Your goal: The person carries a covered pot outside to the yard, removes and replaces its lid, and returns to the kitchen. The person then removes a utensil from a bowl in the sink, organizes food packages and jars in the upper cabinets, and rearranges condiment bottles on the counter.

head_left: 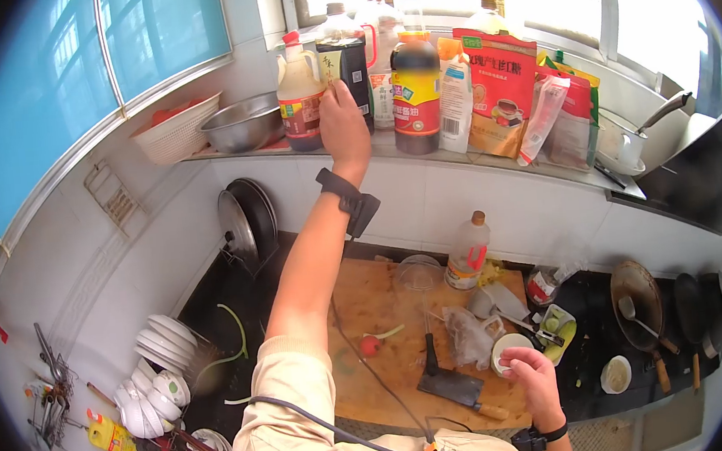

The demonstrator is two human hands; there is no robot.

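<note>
My left hand (344, 128) is raised to the shelf with its fingers closed. It is in front of a dark bottle (354, 71) with a pale label and close beside a red-capped jug (300, 93) of brown liquid. What the fingers hold, if anything, is hidden. Lower right, my right hand (533, 378) pinches the rim of a small white bowl (509, 349) above the wooden cutting board (367, 298). Near that bowl, a cleaver (451, 386) lies on the board. Farther left on it are a red radish (371, 345) with a stem and a crumpled plastic bag (471, 336).
A yellow-labelled sauce bottle (415, 92), red pouch (499, 84) and steel basin (242, 124) line the shelf. A clear bottle (468, 250) stands at the board's back. Stacked bowls (149, 399) sit left; a wok (637, 304) hangs or leans right. Cables cross my chest.
</note>
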